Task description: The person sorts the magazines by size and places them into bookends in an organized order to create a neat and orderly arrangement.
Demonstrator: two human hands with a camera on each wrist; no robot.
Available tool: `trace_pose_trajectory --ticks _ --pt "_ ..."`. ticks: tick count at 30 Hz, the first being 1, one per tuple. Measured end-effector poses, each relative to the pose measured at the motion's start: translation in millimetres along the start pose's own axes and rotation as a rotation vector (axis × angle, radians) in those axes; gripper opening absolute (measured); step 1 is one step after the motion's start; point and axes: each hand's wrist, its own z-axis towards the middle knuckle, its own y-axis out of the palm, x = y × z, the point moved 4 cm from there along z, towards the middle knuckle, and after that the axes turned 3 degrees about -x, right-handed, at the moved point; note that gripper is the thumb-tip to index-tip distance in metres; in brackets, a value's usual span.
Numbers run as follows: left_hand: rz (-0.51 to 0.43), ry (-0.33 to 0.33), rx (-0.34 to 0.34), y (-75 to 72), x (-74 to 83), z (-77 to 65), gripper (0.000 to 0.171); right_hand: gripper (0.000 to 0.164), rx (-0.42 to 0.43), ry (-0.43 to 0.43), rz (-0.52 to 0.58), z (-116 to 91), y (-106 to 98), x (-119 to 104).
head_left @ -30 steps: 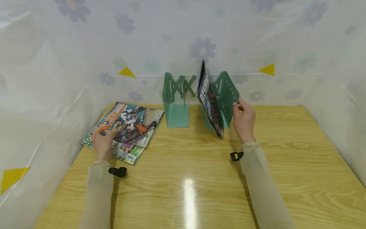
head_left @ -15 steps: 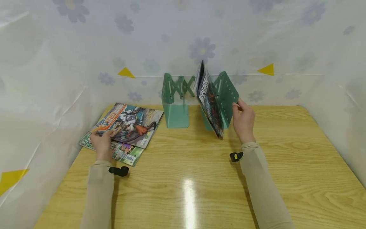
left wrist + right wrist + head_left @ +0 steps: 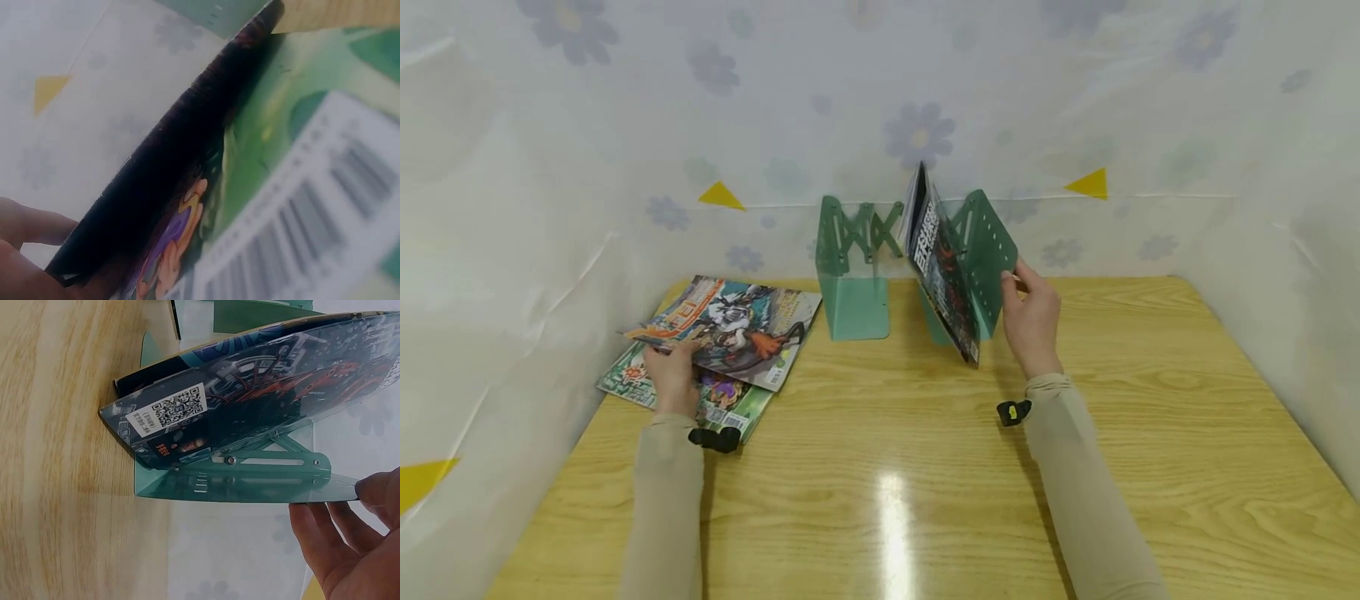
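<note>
My left hand (image 3: 672,379) pinches the near left edge of a magazine (image 3: 748,333) with a comic-style cover. That edge is lifted a little off a green magazine (image 3: 634,373) beneath it; in the left wrist view, a dark gap shows above the green cover (image 3: 300,94) and its barcode. On the right, my right hand (image 3: 1032,321) holds the outer edge of the right panel (image 3: 231,487) of a green expandable bookend (image 3: 859,310), thumb on one side and fingers on the other. Dark-covered magazines (image 3: 946,287) stand tilted inside the bookend, leaning away from that panel at the top.
Crossed metal links (image 3: 868,232) join the bookend's two ends along the back. A wood-grain table (image 3: 925,433) lies under everything. A pale flowered sheet (image 3: 1000,100) hangs behind and at both sides, with yellow triangles (image 3: 721,196) on it.
My left hand has closed on the upper magazine's near left edge and raised it off the green one. The right hand keeps its hold on the bookend; the head view has shifted slightly.
</note>
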Motion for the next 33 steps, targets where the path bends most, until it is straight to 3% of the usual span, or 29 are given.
trace_pose_trajectory --ticks 7,18,27,29,33 --pt "-0.05 -0.108 0.059 -10.2 -3.2 9.8 0.089 0.039 0.002 0.001 0.003 0 1 0" --pt "-0.109 -0.182 0.044 -16.7 -3.9 11.3 0.099 0.039 0.009 -0.01 0.003 0 0 1" --pt "-0.123 -0.18 0.037 -17.7 -2.5 9.1 0.094 0.039 0.001 -0.014 0.011 1 1 1" --pt "-0.129 -0.165 0.037 -16.7 -2.3 9.1 0.096 0.039 0.0 -0.008 0.011 0 1 1" --pt "-0.106 -0.108 0.043 -13.1 -2.3 8.9 0.084 0.039 0.0 0.003 0.0 0 0 1"
